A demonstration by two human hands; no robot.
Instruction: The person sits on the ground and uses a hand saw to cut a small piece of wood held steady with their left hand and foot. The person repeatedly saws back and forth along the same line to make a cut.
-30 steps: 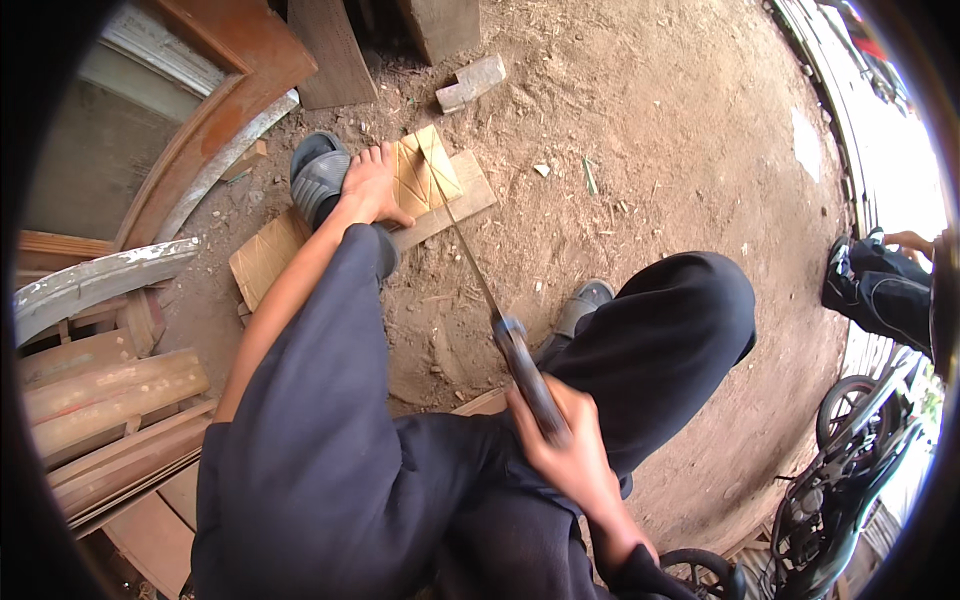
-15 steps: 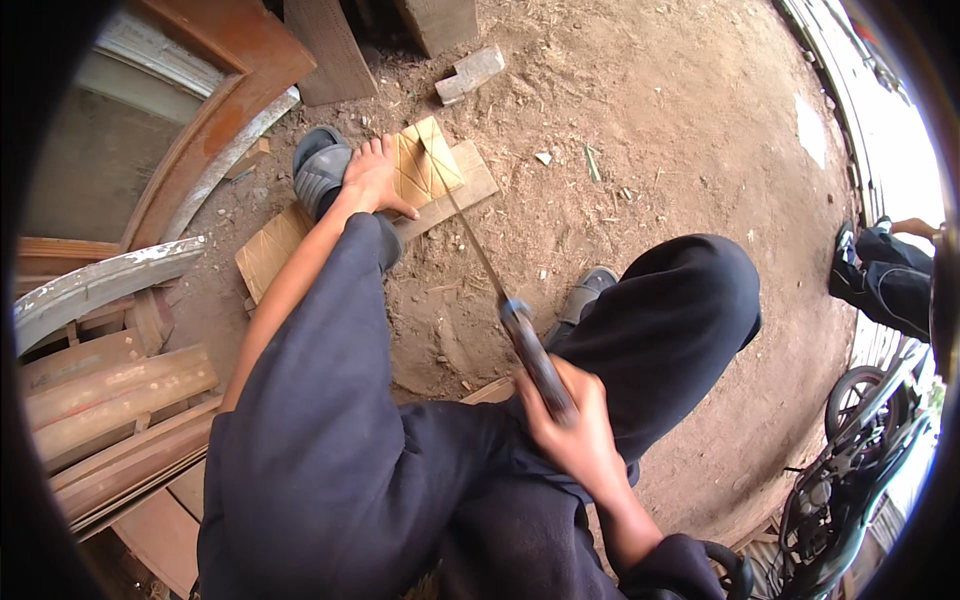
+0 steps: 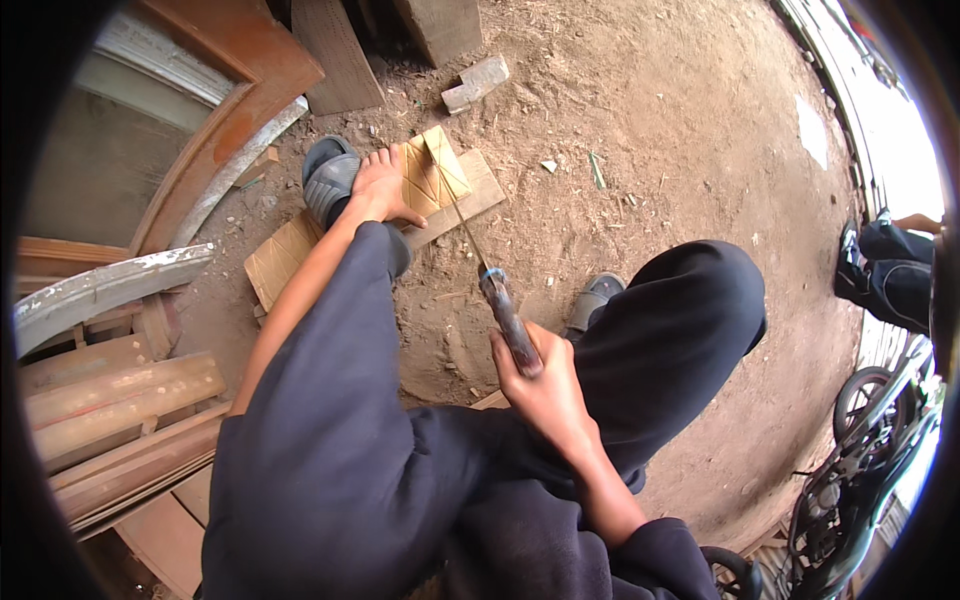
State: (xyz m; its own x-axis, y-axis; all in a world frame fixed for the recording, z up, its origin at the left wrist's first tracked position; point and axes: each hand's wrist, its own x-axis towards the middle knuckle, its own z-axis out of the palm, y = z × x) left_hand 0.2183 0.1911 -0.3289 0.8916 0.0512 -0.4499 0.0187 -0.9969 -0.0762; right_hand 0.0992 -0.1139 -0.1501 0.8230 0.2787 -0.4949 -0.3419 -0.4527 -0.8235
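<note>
My right hand (image 3: pixel 548 395) is closed around the dark handle of a handsaw (image 3: pixel 508 318). Seen almost edge-on, its thin blade reaches up and left to a light wooden board (image 3: pixel 446 178) marked with crossing pencil lines. Beneath that board lies another flat plank (image 3: pixel 478 200), close to the ground. My left hand (image 3: pixel 378 192) presses on the marked board's left side, fingers lying flat and thumb spread toward me. Right beside it, my sandalled left foot (image 3: pixel 330 180) stands near the boards. How deep the blade sits in the wood cannot be made out.
Another line-marked board (image 3: pixel 283 262) lies left of my foot. A wooden frame (image 3: pixel 235 60) and stacked timber (image 3: pixel 130 395) stand at the left. A small block (image 3: pixel 475 84) rests on the dirt ahead. Another person's legs (image 3: pixel 885 270) and a motorcycle (image 3: pixel 860 470) are at the right.
My right hand has pushed the saw forward and left, bringing the handle closer to the marked board. My left hand stays on the board. The whole view has shifted slightly.
</note>
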